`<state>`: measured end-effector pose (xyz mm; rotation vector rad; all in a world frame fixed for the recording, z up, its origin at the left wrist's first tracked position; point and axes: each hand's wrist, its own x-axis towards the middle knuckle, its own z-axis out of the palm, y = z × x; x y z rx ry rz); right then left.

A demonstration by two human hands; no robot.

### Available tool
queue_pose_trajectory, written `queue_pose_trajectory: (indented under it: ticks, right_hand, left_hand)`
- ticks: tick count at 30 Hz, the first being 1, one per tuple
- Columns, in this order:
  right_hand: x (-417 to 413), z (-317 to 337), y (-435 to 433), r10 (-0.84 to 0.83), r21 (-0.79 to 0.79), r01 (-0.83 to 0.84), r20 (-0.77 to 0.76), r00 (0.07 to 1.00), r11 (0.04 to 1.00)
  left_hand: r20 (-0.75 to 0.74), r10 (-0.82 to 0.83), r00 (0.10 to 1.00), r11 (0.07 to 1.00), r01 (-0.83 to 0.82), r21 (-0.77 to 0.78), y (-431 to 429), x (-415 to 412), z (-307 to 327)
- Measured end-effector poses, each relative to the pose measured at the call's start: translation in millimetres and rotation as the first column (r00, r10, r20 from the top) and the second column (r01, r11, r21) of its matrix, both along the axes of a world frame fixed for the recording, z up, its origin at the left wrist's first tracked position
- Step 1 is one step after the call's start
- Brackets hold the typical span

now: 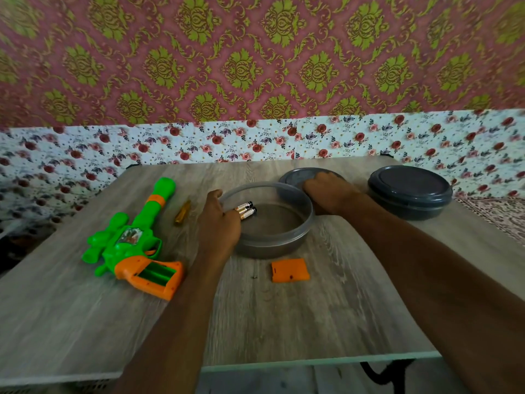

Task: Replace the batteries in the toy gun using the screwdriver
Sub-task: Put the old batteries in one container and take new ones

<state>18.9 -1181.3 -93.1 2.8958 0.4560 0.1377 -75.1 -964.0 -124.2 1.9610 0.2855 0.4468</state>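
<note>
The toy gun (pixel 127 243) is laid open at the left of the desk (pixel 284 322). Two batteries (pixel 246 211) are pinched by the left hand (pixel 218 223) inside the container (pixel 310 220); they should be gripped firmly together. The lid (pixel 295 177) is held by the right hand (pixel 326 194).

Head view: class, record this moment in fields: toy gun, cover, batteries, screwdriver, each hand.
toy gun: lies on table, left; battery bay open, empty
orange cover: off, on table near open container
batteries: two, inside the open container
screwdriver: on table beside toy gun, untouched
left hand: pinches the batteries
right hand: on grey lid; grip unclear
</note>
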Motion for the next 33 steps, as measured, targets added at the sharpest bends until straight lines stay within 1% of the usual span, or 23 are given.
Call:
queue_pose_trajectory:
  ticks: [4,7,9,13,14,17,19,21,24,25,27,28,29,30,31,33]
  right_hand:
    - [-2.6,-0.5,-4.1,0.034,0.014,-0.034,0.018,0.999,0.999]
    - [-4.8,-4.8,-13.8,0.079,-0.026,-0.077,0.080,0.994,0.997]
    - [-7.8,-9.7,-18.4,0.071,-0.037,-0.068,0.106,0.992,0.997]
    - [-4.5,-21.0,-30.4,-0.018,0.066,0.003,0.235,0.972,0.998]
    - [-4.6,-21.6,-32.8,-0.035,0.118,0.002,0.277,0.960,0.993]
    - [-8.0,-22.3,-32.7,-0.043,0.283,-0.084,0.415,0.909,0.955]
    - [-13.7,-20.9,-26.4,-0.022,0.327,-0.190,0.548,0.836,0.926]
    - [-23.0,-17.5,-15.4,0.022,0.323,-0.283,0.623,0.782,0.903]
    - [-45.9,-8.5,1.3,0.128,0.301,-0.430,0.674,0.727,0.851]
    - [-54.9,-7.0,5.4,0.172,0.270,-0.474,0.695,0.698,0.838]
    - [-69.8,-7.1,12.5,0.261,0.145,-0.508,0.721,0.642,0.849]
    - [-74.1,-9.0,14.8,0.308,0.086,-0.521,0.722,0.620,0.849]
    - [-75.1,-13.4,15.6,0.347,0.063,-0.548,0.713,0.610,0.834]
    - [-74.9,-18.2,15.8,0.370,0.078,-0.578,0.697,0.614,0.812]
    - [-73.9,-22.0,15.7,0.378,0.128,-0.599,0.667,0.642,0.790]
    - [-73.4,-26.8,15.6,0.348,0.274,-0.584,0.588,0.731,0.764]
  left_hand:
    - [-0.024,0.020,1.000,0.999,-0.021,-0.040,0.1,-0.1,1.7]
    - [-0.038,0.023,0.999,0.998,-0.025,-0.061,-0.3,0.3,2.5]
    - [-0.050,0.013,0.999,0.998,-0.016,-0.058,-0.4,0.6,2.5]
    - [-0.052,0.010,0.999,0.999,-0.012,-0.049,0.1,1.8,2.2]
    - [-0.053,0.013,0.999,0.999,-0.015,-0.049,0.3,3.0,1.3]
    - [-0.040,0.022,0.999,0.999,-0.023,-0.026,2.2,6.0,-2.6]
    - [-0.033,0.027,0.999,1.000,-0.027,-0.015,2.0,5.6,-2.3]
    - [-0.044,0.035,0.998,0.999,-0.036,-0.011,0.8,4.9,-2.0]
    - [-0.029,0.037,0.999,0.998,-0.038,-0.046,0.7,5.7,-3.0]
    - [-0.013,0.032,0.999,0.997,-0.033,-0.076,1.1,6.5,-3.8]
    - [0.025,0.028,0.999,0.990,-0.024,-0.142,1.6,7.5,-6.1]
    - [0.042,0.030,0.999,0.985,-0.022,-0.171,1.0,6.2,-5.8]
    - [0.061,0.029,0.998,0.981,-0.017,-0.192,0.6,6.0,-6.3]
    - [0.077,0.025,0.997,0.980,-0.009,-0.200,-0.1,4.2,-5.5]
    - [0.085,0.022,0.996,0.979,-0.004,-0.205,-0.7,3.2,-4.8]
    - [0.098,0.024,0.995,0.978,-0.003,-0.210,-1.1,2.9,-2.8]
